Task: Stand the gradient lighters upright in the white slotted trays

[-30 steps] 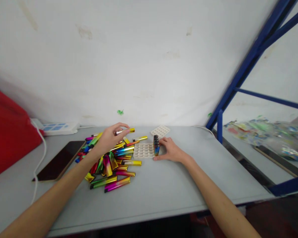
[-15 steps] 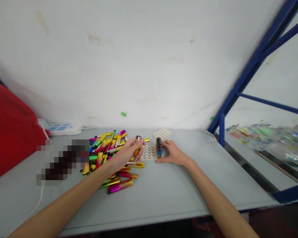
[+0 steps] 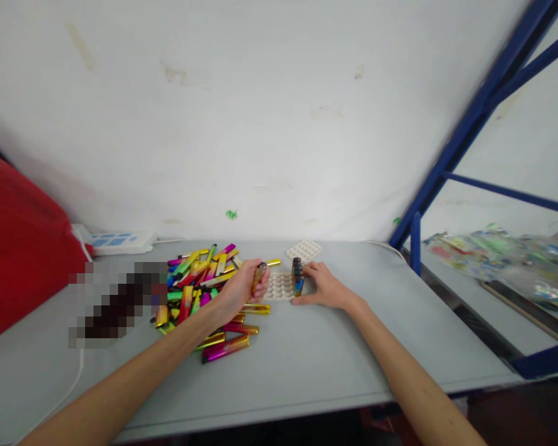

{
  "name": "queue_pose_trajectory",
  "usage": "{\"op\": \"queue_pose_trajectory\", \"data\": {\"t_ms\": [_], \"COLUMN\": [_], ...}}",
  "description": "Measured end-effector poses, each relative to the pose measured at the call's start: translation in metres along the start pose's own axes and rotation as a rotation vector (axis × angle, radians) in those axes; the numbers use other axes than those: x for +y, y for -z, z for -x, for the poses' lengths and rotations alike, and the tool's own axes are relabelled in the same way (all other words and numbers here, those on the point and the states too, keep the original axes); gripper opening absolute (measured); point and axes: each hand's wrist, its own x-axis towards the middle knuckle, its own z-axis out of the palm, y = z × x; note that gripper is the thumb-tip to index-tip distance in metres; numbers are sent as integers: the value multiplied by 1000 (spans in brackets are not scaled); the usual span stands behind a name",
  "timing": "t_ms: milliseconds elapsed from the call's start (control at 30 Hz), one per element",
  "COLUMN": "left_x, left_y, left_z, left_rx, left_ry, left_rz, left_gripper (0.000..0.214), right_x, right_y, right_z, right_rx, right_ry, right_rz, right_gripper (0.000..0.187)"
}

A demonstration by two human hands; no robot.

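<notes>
My left hand (image 3: 244,288) is closed around a gold lighter (image 3: 259,278) with a dark top, held upright just left of a white dimpled tray (image 3: 279,286). Several lighters (image 3: 298,278) with black tops and bluish bodies stand upright in a row at the tray's right side. Curved around that end of the tray is my right hand (image 3: 323,286), its thumb at the front corner and its fingers beside the row. Below and left of my left hand spreads a pile of shiny lighters (image 3: 223,282) in gold, red, green and magenta.
Another white dimpled tray (image 3: 304,250) lies near the wall. To the left are a red bag (image 3: 23,248), a white power strip (image 3: 123,241) and a blurred-out dark patch. A blue metal frame (image 3: 416,244) borders the right side, with plastic-wrapped items (image 3: 506,266) beyond it.
The lighter in my left hand has been turned and leans differently, and the fingers have shifted around it. My right hand and the standing row have stayed in place.
</notes>
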Motion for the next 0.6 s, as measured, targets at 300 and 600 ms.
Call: {"op": "queue_pose_trajectory", "data": {"t_ms": [300,600], "left_x": [-8,2], "left_y": [4,3], "left_z": [-5,-3], "left_rx": [12,-17], "left_ry": [-6,-84], "left_rz": [-8,-8], "left_gripper": [27,32], "right_x": [-1,0], "right_y": [1,-1], "right_z": [0,0], "right_rx": [-4,14], "right_ry": [7,13], "right_rz": [0,3], "right_gripper": [69,72]}}
